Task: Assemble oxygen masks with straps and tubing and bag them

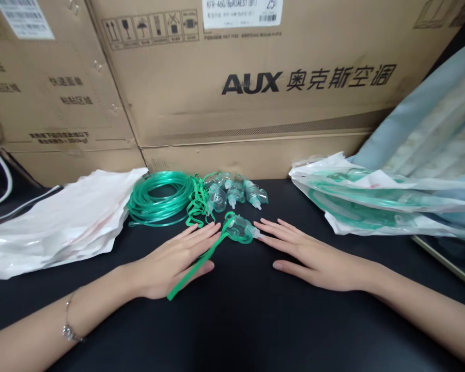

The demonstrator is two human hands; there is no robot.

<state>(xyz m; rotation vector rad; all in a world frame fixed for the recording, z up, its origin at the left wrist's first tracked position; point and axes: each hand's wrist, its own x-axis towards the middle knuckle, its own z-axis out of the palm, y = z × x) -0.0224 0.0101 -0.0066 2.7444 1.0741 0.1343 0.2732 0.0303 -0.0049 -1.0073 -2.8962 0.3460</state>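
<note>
1. A green mask (238, 227) of clear plastic is shown lying on the black table (240, 320), between the fingertips of the two hands and slightly beyond them.
2. A green strap (194, 268) is seen running from the mask back toward the person. It is laid across the thumb side of the left hand (178, 263), and its free end rests on the table just below the thumb.
3. The left hand is held open and flat, palm down, with the fingers extended toward the mask. Nothing is gripped; only the strap is touched.
4. The right hand (313, 256) is likewise spread open and flat, palm down, with nothing held. Its fingertips are placed just beside the pale end of the mask; whether contact is made cannot be told.
5. A bracelet (70, 326) is worn on the left wrist.
6. Behind the mask, a cluster of loose masks (238, 192) is gathered, and a coil of green tubing (160, 199) is set to its left, with more green straps tangled between them.
7. A stack of white bags (54, 227) is spread at the far left, well apart from the left hand.
8. A pile of packaged masks (372, 201) is stacked at the right, near the right hand.
9. The rear of the table is bounded by cardboard boxes (256, 119).
</note>
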